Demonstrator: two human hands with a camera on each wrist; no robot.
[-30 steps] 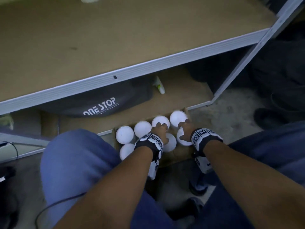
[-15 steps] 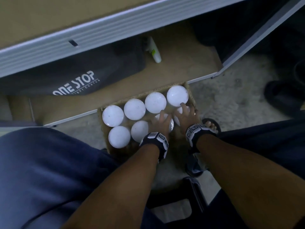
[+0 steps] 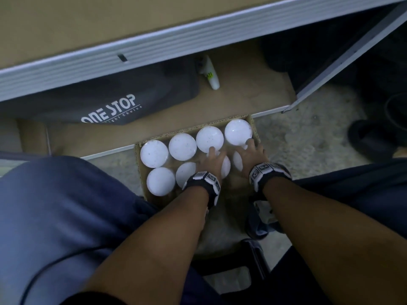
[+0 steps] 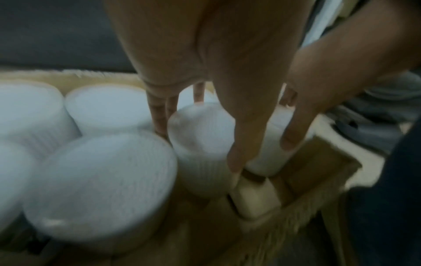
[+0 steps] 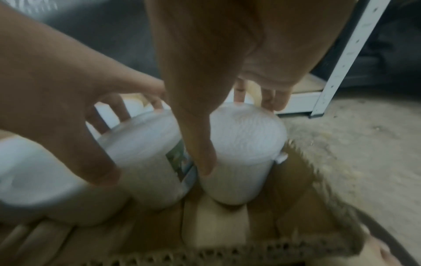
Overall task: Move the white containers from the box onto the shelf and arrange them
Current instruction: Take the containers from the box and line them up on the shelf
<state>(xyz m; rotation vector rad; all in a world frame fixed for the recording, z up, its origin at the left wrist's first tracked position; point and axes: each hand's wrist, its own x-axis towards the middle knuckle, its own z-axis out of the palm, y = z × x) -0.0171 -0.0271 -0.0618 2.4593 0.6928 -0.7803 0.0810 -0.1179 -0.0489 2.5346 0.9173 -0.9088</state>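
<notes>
A cardboard box (image 3: 239, 119) on the floor holds several white lidded containers (image 3: 182, 146) in two rows. My left hand (image 3: 212, 161) reaches down over a near-row container (image 4: 200, 133), thumb (image 4: 239, 154) on its front and fingers (image 4: 159, 115) behind it. My right hand (image 3: 251, 153) grips the neighbouring container (image 5: 246, 142) at the box's right end, thumb (image 5: 202, 154) in front and fingers (image 5: 271, 100) behind. Both containers stand on the box floor. The brown shelf board (image 3: 88, 27) lies above, behind a grey rail.
On the lower shelf lie a grey "ONE STOP" bag (image 3: 114, 100) and a white bottle (image 3: 211, 74). A grey upright post (image 3: 350, 53) stands at the right, a dark sandal (image 3: 370, 137) beyond it. My knees flank the box.
My view has tilted down to the box. Both hands came back from the far-row lids to the near row and sank round two containers.
</notes>
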